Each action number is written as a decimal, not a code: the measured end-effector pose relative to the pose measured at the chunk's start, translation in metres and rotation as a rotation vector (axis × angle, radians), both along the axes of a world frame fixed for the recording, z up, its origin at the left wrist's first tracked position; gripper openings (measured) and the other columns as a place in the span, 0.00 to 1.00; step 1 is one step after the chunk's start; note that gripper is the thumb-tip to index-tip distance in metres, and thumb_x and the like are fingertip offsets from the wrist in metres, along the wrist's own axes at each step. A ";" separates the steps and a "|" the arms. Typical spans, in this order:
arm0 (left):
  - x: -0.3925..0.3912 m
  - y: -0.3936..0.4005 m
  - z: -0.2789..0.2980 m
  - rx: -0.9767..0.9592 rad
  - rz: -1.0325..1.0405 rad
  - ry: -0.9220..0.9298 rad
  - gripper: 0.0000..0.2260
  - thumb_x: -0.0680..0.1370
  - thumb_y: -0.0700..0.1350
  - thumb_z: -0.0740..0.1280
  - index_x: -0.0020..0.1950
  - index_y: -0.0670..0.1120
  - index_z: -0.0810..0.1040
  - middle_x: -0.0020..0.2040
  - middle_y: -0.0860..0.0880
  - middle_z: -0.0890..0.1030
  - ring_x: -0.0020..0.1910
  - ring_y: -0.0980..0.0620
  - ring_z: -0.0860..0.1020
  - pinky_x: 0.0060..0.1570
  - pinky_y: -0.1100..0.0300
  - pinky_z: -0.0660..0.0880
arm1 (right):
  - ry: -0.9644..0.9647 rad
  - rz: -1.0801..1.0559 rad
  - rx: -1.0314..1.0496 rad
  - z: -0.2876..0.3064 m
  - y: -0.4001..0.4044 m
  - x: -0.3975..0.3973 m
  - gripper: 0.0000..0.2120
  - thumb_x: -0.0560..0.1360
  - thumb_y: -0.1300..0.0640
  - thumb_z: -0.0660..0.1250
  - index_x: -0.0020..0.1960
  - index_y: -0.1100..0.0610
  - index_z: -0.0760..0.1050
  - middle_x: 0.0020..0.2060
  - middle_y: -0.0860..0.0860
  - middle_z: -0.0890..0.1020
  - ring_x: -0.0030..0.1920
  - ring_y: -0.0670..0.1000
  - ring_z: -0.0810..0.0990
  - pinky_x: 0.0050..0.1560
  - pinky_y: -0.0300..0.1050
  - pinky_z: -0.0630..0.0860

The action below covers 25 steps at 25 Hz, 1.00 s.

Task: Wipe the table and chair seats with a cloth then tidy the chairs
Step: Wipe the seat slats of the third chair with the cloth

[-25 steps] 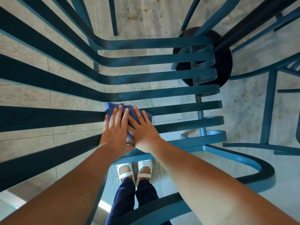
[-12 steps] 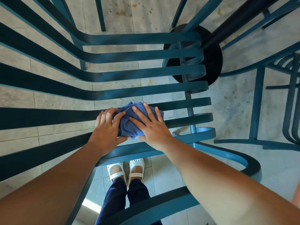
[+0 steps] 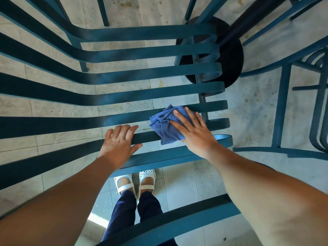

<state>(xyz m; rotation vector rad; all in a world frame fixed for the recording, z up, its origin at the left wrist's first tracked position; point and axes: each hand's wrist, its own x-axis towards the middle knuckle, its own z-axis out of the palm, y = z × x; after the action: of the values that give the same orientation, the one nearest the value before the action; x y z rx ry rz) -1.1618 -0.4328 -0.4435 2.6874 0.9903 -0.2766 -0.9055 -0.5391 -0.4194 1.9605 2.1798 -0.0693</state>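
I look straight down on a teal slatted chair seat [image 3: 142,71] whose slats bend up into the backrest at the left. A crumpled blue cloth [image 3: 164,125] lies on the seat's near slats, towards their right ends. My right hand [image 3: 193,130] presses flat on the cloth, fingers spread. My left hand [image 3: 120,142] rests on a near slat to the left of the cloth, fingers curled over its far edge, and is apart from the cloth.
A black round table base [image 3: 230,55] with its dark post stands on the tiled floor beyond the seat's right end. Another teal chair [image 3: 284,110] stands at the right. My feet in white shoes [image 3: 134,181] show between the slats below.
Both hands were on the cloth near the seat's middle. My right hand has slid the cloth rightwards along the slats. My left hand has come off it and now holds a slat.
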 end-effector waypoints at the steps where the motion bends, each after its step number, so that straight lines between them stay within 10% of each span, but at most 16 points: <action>1: 0.000 0.000 0.001 -0.015 -0.003 0.017 0.28 0.77 0.63 0.49 0.61 0.43 0.74 0.49 0.43 0.79 0.48 0.41 0.75 0.46 0.49 0.71 | -0.008 -0.032 -0.007 0.001 -0.001 -0.002 0.39 0.59 0.58 0.78 0.66 0.52 0.65 0.70 0.54 0.69 0.69 0.65 0.67 0.67 0.63 0.60; 10: 0.067 -0.016 0.012 -0.087 -0.085 0.016 0.20 0.61 0.53 0.78 0.40 0.41 0.76 0.34 0.44 0.77 0.33 0.43 0.77 0.31 0.54 0.73 | 0.018 0.054 0.054 -0.008 0.010 -0.013 0.28 0.59 0.53 0.76 0.57 0.57 0.72 0.62 0.56 0.67 0.56 0.62 0.73 0.54 0.55 0.65; 15: 0.088 -0.023 0.025 -0.160 0.100 0.139 0.23 0.77 0.61 0.59 0.61 0.45 0.69 0.59 0.47 0.73 0.59 0.45 0.70 0.56 0.52 0.64 | 0.076 0.040 0.056 -0.004 0.004 0.003 0.28 0.59 0.55 0.76 0.55 0.55 0.67 0.53 0.54 0.65 0.47 0.57 0.67 0.46 0.51 0.61; 25: 0.111 -0.029 0.028 -0.248 0.116 0.178 0.25 0.76 0.66 0.52 0.61 0.48 0.68 0.58 0.49 0.73 0.59 0.47 0.68 0.58 0.52 0.62 | 0.106 -0.115 -0.065 0.011 -0.033 0.087 0.30 0.61 0.51 0.75 0.59 0.55 0.67 0.57 0.55 0.70 0.51 0.59 0.69 0.45 0.54 0.73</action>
<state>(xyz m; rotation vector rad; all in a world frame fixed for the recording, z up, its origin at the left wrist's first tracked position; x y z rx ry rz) -1.0505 -0.4619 -0.4151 2.4046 1.0785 -0.5831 -0.8187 -0.5721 -0.4084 2.0884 2.0962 -0.2641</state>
